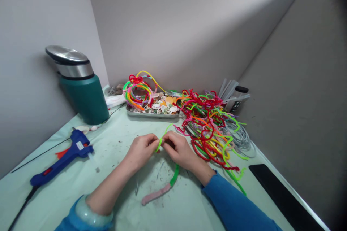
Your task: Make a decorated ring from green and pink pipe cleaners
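Both hands pinching one green pipe cleaner between them

The left hand and the right hand are meeting fingertip to fingertip just above the table, both closed in a pinch on the green pipe cleaner. The grip point is sitting dead centre between the two hands, so neither hand is nearer than the other. The strand's long axis is running roughly away from the person. A pale green end is curling up and out beyond the fingers, and the rest is passing under the right hand and trailing back toward the body, going dark green and then ending in a pink length lying flat on the table. Both forearms are angling inward from the lower corners. The left wrist is wearing a pale bangle and the right arm is showing a blue sleeve. The palms are facing each other, with the knuckles up.

Just right of the right hand, a tangled pile of pipe cleaners is spreading out, with a coil of grey wire at its far edge and a black slab nearer the person. Beyond the hands, a metal tray is holding shells and wrapped hoops. Well to the left, a blue glue gun is lying on its side, and a green flask is standing behind it by the wall
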`<state>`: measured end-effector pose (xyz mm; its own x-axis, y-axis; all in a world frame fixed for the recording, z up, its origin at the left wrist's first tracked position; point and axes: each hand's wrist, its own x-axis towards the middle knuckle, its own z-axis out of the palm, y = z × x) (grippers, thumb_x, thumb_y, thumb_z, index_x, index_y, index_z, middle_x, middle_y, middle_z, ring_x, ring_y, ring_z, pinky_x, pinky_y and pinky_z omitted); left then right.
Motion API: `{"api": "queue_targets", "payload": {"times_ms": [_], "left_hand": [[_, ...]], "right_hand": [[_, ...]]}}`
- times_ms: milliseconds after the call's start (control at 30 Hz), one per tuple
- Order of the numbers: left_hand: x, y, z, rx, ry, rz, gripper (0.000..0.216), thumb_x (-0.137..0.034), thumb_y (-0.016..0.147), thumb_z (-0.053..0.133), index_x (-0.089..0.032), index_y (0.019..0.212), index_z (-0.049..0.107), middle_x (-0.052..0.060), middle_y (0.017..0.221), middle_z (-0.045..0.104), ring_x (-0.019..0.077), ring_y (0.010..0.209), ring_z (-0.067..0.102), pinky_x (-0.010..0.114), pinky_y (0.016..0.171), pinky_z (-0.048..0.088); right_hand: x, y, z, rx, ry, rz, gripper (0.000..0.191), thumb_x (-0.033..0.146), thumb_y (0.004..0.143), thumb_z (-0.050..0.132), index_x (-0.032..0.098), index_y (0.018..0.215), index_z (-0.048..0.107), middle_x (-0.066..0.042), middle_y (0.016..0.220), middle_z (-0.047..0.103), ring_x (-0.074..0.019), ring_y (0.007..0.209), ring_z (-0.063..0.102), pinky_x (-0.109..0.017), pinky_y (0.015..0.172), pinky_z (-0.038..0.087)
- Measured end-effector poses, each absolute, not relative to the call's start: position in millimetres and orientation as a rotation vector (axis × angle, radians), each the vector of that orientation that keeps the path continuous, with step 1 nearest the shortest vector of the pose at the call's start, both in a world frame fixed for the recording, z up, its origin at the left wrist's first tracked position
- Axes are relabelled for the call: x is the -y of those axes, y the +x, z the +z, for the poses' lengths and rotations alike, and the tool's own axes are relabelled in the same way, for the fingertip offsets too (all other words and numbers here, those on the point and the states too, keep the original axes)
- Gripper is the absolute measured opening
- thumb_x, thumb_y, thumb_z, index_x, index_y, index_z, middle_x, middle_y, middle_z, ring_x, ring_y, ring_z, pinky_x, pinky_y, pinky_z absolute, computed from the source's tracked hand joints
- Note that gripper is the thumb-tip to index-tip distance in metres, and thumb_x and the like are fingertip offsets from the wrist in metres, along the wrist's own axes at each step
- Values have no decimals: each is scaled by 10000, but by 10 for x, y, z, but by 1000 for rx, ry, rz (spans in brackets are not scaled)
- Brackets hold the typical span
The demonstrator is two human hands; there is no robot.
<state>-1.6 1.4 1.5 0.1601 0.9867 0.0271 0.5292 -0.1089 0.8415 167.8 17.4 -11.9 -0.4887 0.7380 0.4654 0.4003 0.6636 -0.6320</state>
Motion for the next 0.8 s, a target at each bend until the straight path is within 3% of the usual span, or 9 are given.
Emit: {"api": "queue_targets", "payload": {"times_ms": [367, 633, 800], "left_hand": [[-15, -9, 7, -1517, 1725, 895, 301, -379, 593, 639, -175, 815, 643, 3, 748, 630, 118, 595, 486, 215, 540, 354], [-5, -14, 51, -1444, 1607, 1005, 361, -497, 741, 498, -155, 699, 607, -7, 600, 558, 121, 565, 483, 210, 513, 364], [-12, -28, 28, -1437, 1476, 968, 429, -563, 721, 501, -150, 734, 617, 2, 602, 580, 125, 525, 496, 216, 479, 372]], "right_hand": [[-183, 1690, -138, 2137, -884, 555, 66, 125, 792, 506, 186, 800, 529, -11, 741, 544, -138, 687, 501, -250, 615, 369], [-187, 1676, -173, 2154, -905, 528, 58, 134, 801, 500, 180, 772, 521, -6, 722, 547, -126, 668, 498, -238, 611, 360], [-188, 1680, -191, 2171, -919, 525, 54, 136, 799, 497, 179, 774, 518, -8, 728, 550, -127, 678, 498, -235, 614, 358]]}}
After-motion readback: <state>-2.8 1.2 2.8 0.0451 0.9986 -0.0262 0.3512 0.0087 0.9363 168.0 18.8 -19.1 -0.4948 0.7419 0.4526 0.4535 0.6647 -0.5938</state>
